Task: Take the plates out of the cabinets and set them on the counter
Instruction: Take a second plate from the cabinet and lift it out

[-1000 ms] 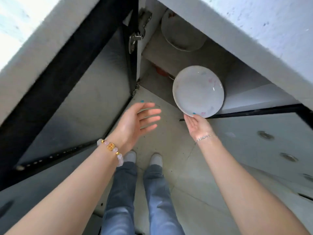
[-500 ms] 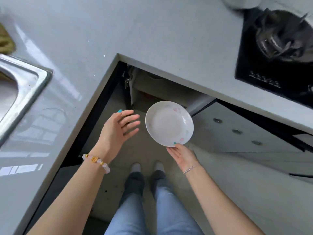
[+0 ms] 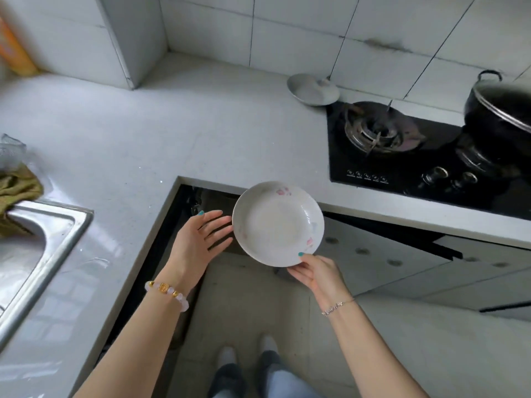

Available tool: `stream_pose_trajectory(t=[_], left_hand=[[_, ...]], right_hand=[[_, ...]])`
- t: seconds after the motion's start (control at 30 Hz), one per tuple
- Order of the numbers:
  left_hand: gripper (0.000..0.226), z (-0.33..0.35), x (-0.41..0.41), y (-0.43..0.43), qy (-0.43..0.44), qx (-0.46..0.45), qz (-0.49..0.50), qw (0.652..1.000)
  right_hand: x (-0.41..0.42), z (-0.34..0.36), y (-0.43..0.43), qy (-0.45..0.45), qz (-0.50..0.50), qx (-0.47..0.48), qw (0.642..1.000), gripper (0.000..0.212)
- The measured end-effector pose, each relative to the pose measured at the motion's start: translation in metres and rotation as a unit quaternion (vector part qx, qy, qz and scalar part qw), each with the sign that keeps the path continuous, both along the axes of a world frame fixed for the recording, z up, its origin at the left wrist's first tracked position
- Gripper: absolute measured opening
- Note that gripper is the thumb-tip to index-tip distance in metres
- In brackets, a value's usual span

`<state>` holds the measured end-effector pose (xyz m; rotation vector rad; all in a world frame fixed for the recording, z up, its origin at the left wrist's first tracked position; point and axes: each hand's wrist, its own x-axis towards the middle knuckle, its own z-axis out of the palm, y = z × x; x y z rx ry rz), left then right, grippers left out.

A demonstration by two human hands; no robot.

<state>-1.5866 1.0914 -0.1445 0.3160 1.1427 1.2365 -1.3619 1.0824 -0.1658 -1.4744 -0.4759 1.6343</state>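
Here, right hand (image 3: 314, 275) pinching plate (image 3: 277, 224) rim, left hand (image 3: 198, 239) spread flat beside it

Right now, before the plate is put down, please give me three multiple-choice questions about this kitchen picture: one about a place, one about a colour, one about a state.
1. Where is the plate?
A) flat on the counter
B) in the air, held by the right hand
C) inside the sink

2. What colour is the pot on the stove?
A) red
B) white
C) black

3. How is the left hand?
A) open, fingers spread, holding nothing
B) closed in a fist
C) gripping a lid

Answers:
1 B: thumb and fingers pinch its near rim, with the floor below it.
2 C: it stands dark on the right burner.
3 A: its straight fingers reach towards the plate's left rim.
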Motion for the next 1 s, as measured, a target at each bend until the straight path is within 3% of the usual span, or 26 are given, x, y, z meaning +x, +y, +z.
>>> stream_pose_trajectory(t=[0.53,1.0], left_hand=[[0.036,0.048,-0.022,0.055,0.029,0.065,-0.042,0.997],[0.027,0.049,0.005,0.127,0.046,0.045,-0.008,0.998]], right_hand=[[0.0,0.077,0.066,-0.027,-0.048,0.126,0.99,0.014],[0.018,0.072,0.157,-0.011,-0.022,0.105,0.994,0.015]])
